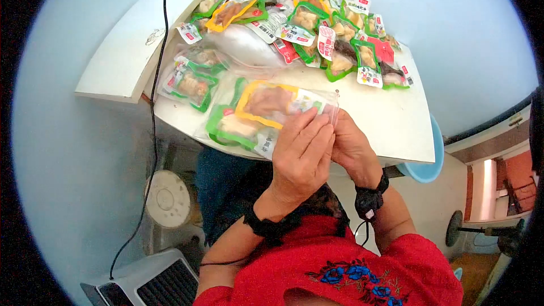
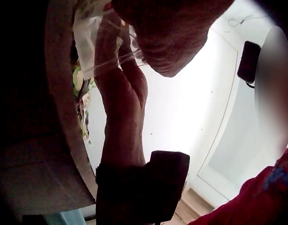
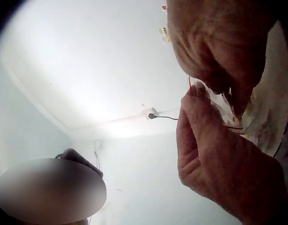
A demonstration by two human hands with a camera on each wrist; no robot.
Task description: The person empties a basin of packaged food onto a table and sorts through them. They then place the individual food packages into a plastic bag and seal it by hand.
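A clear plastic bag (image 1: 330, 101) lies over the table's front edge in the head view, a yellow-edged packet (image 1: 266, 102) and a green-edged packet (image 1: 235, 126) inside it. At its right end, my left hand (image 1: 303, 152) pinches the bag's edge, its fingers lying close together. My right hand (image 1: 354, 148) grips the same end from the right, its fingertips partly hidden behind the left hand. In the right wrist view, the left hand (image 3: 214, 145) holds the film near a thin red line, close beneath the right hand (image 3: 219, 42).
Many green-, yellow- and red-edged packets (image 1: 306, 20) are heaped at the back of the white table (image 1: 391, 130). Another filled clear bag (image 1: 190, 85) lies left of the held one. A black cable (image 1: 153, 119) hangs at left; a blue basin (image 1: 428, 164) stands below right.
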